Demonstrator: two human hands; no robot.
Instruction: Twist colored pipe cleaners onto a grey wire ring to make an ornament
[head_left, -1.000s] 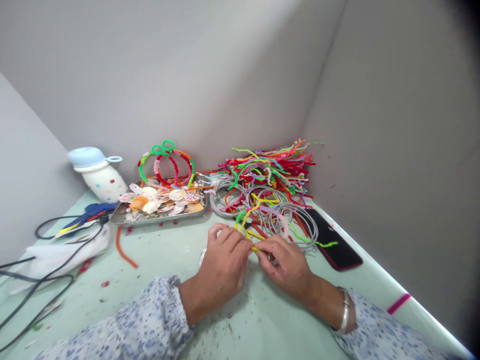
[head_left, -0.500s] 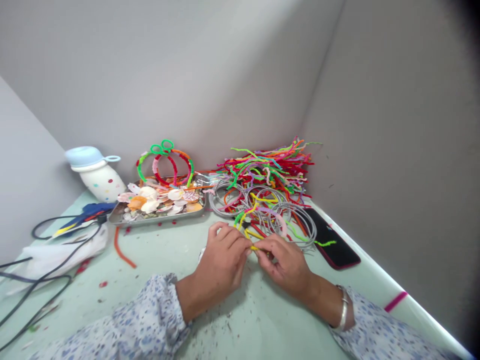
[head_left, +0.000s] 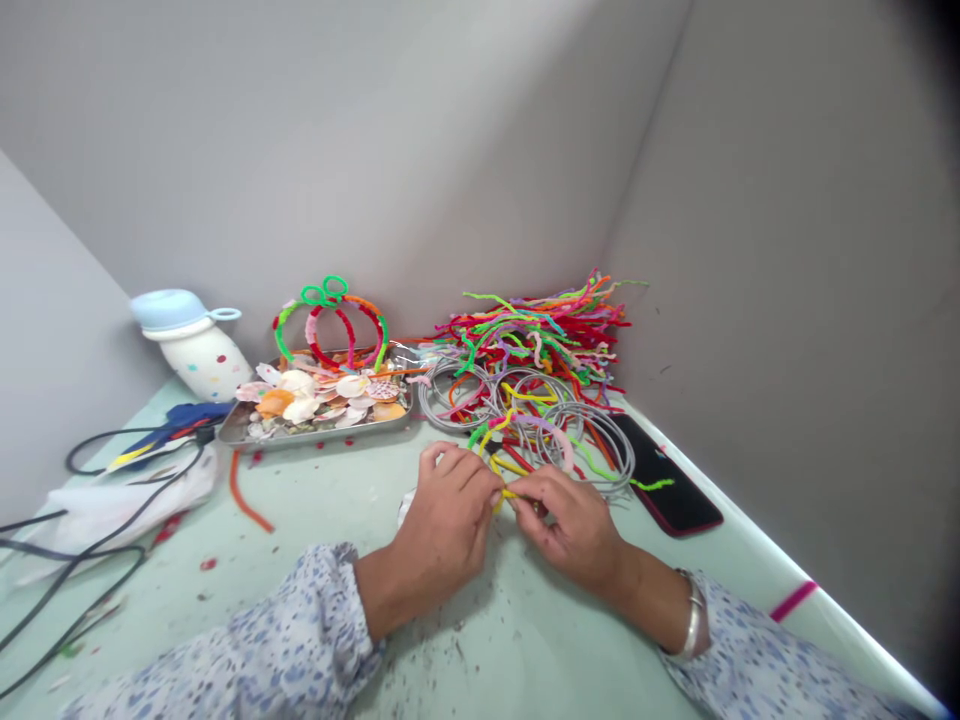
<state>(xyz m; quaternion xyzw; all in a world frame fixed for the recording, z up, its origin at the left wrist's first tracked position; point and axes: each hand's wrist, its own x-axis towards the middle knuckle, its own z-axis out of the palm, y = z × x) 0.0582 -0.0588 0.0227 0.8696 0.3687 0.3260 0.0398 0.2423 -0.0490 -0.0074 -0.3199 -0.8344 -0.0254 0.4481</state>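
Note:
My left hand [head_left: 454, 510] and my right hand [head_left: 566, 520] meet fingertip to fingertip over the front of the table. Between their pinched fingers is a yellow pipe cleaner [head_left: 508, 493], and both hands grip it. Just beyond rises an arched band wrapped in green, yellow, purple and pink pipe cleaner [head_left: 561, 445]; the hands partly hide how it joins the yellow piece. Behind my right hand lie coils of grey wire [head_left: 619, 455] with a bright green pipe cleaner [head_left: 651, 487] poking out.
A heap of colourful pipe cleaners [head_left: 540, 325] rests against the wall. Left of it, a metal tray [head_left: 322, 437] holds shells, with wrapped rings [head_left: 330, 325] behind. A white bottle [head_left: 202, 355], black cables [head_left: 82, 550], an orange pipe cleaner [head_left: 244, 500] and a phone [head_left: 667, 480] lie around.
Hardly anything differs. Both hands keep their pinch on the yellow pipe cleaner, and the view has shifted very slightly.

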